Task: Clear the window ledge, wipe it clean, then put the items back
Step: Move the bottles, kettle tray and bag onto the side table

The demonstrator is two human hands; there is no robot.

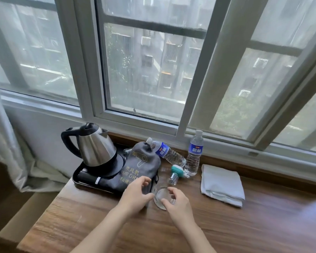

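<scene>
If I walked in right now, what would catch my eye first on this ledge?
Probably the shiny steel kettle on its black tray at the left end, with a grey hair-dryer bag leaning against it. In front, both hands close around a clear glass, while a folded white cloth lies to the right.

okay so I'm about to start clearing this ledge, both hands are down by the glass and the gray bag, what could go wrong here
The tilted bottle leans on the gray bag; lifting the bag could send it rolling into the small green-capped bottle or the glass. The glass sits between your left hand and right hand, so a hasty reach may knock it. The kettle may slide if you tilt its tray.
</scene>
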